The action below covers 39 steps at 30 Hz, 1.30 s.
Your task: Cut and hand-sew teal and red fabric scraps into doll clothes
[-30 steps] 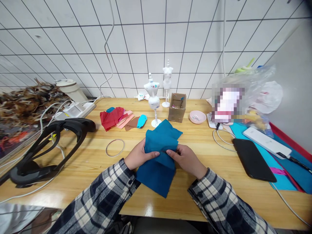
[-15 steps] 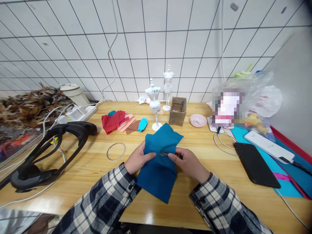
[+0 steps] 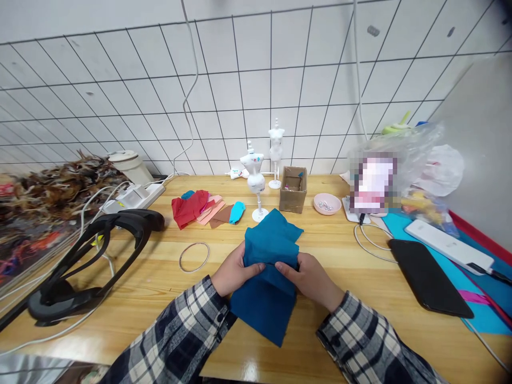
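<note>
A teal piece of cloth [image 3: 264, 309] is held up over the wooden table between my two hands. My left hand [image 3: 236, 273] grips its left edge, the thumb pressed flat on top and the fingers hidden behind. On the opposite edge, my right hand [image 3: 316, 278] pinches the cloth the same way, thumb on top. A small dark line shows in the cloth between the two thumb tips; whether it is a slit, a fold or a tool's tip I cannot tell. Just beyond the cloth stands a small white dress form [image 3: 256, 178].
A second dress form [image 3: 276, 144], a cardboard box [image 3: 293, 200] and a pink bowl of beads [image 3: 327, 212] stand behind. Coloured fabric scraps [image 3: 191, 209] and a thin hoop [image 3: 194, 257] lie left, near a black headset-like frame [image 3: 136, 245]. At right lie a black phone [image 3: 428, 277] and cables.
The small dark metal tool that was in my right hand no longer shows. My right thumb has moved closer to my left thumb on the cloth. The view has tilted up slightly.
</note>
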Available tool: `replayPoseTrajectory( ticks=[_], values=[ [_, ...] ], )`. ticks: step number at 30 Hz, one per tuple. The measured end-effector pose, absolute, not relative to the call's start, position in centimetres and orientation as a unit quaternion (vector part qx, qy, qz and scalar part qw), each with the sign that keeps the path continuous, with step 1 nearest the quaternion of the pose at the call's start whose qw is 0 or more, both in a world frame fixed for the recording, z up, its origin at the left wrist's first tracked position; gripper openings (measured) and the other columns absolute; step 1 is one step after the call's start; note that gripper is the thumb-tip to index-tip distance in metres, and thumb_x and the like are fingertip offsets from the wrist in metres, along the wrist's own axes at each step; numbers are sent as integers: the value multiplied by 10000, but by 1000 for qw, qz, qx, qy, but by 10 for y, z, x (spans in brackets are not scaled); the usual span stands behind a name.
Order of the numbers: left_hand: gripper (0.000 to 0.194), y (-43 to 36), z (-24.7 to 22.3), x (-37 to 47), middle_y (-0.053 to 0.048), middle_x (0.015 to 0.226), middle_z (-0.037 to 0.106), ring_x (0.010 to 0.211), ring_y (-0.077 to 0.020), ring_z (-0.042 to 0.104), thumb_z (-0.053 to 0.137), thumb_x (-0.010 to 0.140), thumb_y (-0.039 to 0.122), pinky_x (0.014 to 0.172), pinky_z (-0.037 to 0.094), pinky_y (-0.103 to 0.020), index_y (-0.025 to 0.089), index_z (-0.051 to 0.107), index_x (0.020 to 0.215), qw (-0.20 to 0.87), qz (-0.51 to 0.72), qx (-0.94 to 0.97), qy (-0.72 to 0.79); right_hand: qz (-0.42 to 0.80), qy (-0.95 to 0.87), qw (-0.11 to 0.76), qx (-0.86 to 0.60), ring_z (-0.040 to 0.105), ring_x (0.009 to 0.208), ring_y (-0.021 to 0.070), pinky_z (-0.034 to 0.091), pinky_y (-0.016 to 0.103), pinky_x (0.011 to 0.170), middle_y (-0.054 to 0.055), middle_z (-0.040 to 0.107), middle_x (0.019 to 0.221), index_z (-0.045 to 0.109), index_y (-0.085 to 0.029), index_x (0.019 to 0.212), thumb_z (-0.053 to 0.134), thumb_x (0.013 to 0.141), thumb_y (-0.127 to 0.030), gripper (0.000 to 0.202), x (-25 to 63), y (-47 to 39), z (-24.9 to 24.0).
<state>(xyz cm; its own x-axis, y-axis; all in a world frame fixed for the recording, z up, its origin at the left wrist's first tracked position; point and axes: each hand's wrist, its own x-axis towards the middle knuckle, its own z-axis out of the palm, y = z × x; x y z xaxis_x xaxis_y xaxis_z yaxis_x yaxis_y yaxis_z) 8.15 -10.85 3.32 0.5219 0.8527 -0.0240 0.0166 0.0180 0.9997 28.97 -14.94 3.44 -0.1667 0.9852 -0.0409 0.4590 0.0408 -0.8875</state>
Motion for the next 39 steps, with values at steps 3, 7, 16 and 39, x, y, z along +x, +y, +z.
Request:
replayPoseTrajectory(
  ticks=[3,7,16,39],
  values=[
    [573,-109,33,82,-145,1304,596,1199,-327,555,748,756,303,1010,439,-451,165,503,1255,614,335,619,358,413,-648,318,-555,673,837,247,496,335,723,68,744,947,705,-199,922,559,860,-480,323,290,-149,34],
    [589,-108,31,82,-143,1311,594,1216,-328,544,753,753,305,1022,432,-446,164,493,1262,612,337,618,360,432,-634,319,-556,679,843,248,506,333,721,69,747,961,707,-197,940,556,865,-474,325,290,-149,33],
    [545,-108,32,82,-138,1321,587,1195,-316,558,727,782,290,989,459,-428,161,502,1261,612,339,624,348,433,-637,325,-548,678,867,251,514,337,746,63,743,996,708,-196,986,537,875,-471,342,290,-150,37],
    [550,-108,29,82,-139,1311,591,1201,-308,551,729,776,275,1030,414,-437,164,511,1269,566,341,659,358,416,-655,339,-532,677,951,263,524,377,840,62,731,1074,694,-219,1117,530,884,-477,385,287,-152,35]
  ],
)
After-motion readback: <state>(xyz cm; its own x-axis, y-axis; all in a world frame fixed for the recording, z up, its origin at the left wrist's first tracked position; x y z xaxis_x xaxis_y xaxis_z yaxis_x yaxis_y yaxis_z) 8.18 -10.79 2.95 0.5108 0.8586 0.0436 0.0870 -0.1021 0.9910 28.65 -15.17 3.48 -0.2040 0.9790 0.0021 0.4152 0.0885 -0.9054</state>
